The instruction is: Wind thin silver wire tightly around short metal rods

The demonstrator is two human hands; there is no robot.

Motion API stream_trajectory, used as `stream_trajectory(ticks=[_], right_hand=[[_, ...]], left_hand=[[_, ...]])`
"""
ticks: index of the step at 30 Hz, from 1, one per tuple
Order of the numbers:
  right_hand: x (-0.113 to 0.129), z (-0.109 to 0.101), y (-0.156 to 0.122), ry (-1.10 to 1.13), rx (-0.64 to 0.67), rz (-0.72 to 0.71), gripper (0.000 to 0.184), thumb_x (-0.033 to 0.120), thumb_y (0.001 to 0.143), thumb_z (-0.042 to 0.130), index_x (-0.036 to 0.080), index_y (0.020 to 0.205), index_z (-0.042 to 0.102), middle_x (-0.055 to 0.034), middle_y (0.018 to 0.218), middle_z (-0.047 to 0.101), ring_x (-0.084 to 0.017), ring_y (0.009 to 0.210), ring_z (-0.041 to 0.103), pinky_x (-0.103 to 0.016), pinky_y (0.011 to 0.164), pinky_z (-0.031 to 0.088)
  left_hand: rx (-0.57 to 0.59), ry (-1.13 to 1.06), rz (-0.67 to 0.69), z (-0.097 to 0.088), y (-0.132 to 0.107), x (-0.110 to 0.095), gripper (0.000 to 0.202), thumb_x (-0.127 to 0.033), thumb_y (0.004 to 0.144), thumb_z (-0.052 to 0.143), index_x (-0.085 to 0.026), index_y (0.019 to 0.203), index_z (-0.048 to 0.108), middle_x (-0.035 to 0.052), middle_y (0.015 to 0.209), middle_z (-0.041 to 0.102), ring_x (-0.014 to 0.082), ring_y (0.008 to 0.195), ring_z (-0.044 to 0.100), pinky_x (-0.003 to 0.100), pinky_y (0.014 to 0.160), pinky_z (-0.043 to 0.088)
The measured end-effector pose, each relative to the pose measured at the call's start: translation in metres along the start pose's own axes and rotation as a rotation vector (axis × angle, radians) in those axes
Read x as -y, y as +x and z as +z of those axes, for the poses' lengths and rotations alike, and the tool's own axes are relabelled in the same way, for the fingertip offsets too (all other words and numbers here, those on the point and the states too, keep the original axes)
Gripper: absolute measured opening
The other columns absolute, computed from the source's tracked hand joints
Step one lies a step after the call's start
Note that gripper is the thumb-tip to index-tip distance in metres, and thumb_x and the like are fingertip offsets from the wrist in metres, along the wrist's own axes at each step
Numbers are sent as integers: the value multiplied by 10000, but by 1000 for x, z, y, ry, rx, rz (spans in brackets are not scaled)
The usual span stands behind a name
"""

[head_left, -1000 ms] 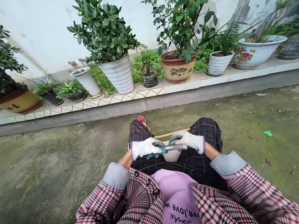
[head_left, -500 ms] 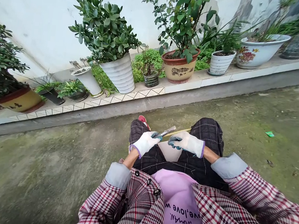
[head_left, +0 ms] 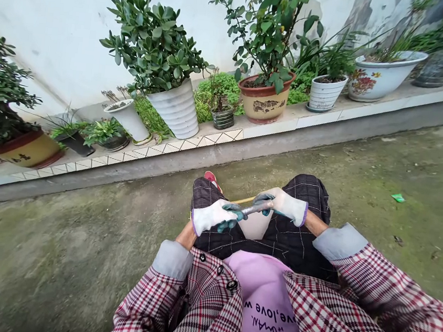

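A short grey rod-like tool (head_left: 254, 209) with a ridged middle lies across my lap, held between my two gloved hands. My left hand (head_left: 216, 216), in a white glove with blue-green fingers, is closed round its left end. At the other end the thumb and fingers of my right hand (head_left: 283, 204) pinch it, in a matching glove. What kind of tool this is I cannot make out. Below my hands a pale smooth object (head_left: 255, 226) shows between my knees. A thin yellow strip (head_left: 243, 200) runs just beyond the tool, partly hidden by the gloves.
Several potted plants line a tiled ledge (head_left: 192, 144) along the white wall. Among them are a ribbed white pot (head_left: 175, 111), a brown-rimmed pot (head_left: 265, 104) and a flowered white basin (head_left: 377, 79). A green scrap (head_left: 398, 198) lies on the mossy concrete ground (head_left: 384, 162).
The tool has swung from pointing up and away to lying nearly level. My right hand has moved up slightly and taken hold of its free end.
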State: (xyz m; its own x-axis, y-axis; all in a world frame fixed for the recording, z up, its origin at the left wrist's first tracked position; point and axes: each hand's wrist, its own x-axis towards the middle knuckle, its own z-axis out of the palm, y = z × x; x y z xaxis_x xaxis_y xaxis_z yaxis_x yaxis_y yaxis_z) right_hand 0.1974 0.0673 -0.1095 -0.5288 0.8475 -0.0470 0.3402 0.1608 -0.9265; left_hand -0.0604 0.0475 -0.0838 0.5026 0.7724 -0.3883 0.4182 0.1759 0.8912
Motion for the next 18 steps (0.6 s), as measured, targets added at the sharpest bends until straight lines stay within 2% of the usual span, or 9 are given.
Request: stream_trajectory(ticks=[2,3,7,9,11,14,18], right_hand=[[0,0,1,62,-65,24,267,330,747,613,118,856,733,-53,735,705,-143,612,619,-240,562,471],[0,1,0,75,-93,29,267,334,752,616,118,859,731,-56,743,708,-140,616,622,-238,565,473],[5,7,-3,5,-108,50,268,356,801,596,135,877,727,-48,751,708,-124,611,611,-221,555,462],[10,12,-7,-66,-62,63,259,336,817,574,151,913,728,-37,766,709,-120,607,605,-216,539,447],[16,16,-11,-171,-3,51,255,319,829,559,170,943,732,-28,792,717,-123,629,610,-219,560,445],[20,18,-13,-375,24,4,246,310,845,543,185,923,740,-22,800,722,-133,671,610,-233,629,442],[14,10,-9,-539,4,2,252,288,854,518,184,907,742,-35,847,730,-152,747,624,-243,691,436]], left_hand=[[53,-66,28,-2,4,-5,334,-341,745,672,-109,983,705,-10,601,573,54,379,427,179,355,328],[36,-122,59,-4,5,-6,379,-372,748,661,-100,1010,694,-19,599,558,48,373,411,178,349,324],[-182,-276,141,-11,10,0,490,-470,779,602,-99,1095,657,-45,585,517,44,357,342,195,344,305],[-310,-193,113,-13,16,4,445,-460,777,597,-111,1044,670,-50,578,509,46,364,324,202,355,286],[-397,-2,90,-11,22,8,355,-416,757,621,-121,941,692,-43,589,525,56,418,364,205,400,300],[-359,226,92,-1,24,15,260,-351,729,663,-139,870,714,-10,649,606,106,575,494,219,519,377],[-294,234,62,11,3,27,209,-315,749,668,-180,890,739,49,711,679,184,705,597,275,619,452]])
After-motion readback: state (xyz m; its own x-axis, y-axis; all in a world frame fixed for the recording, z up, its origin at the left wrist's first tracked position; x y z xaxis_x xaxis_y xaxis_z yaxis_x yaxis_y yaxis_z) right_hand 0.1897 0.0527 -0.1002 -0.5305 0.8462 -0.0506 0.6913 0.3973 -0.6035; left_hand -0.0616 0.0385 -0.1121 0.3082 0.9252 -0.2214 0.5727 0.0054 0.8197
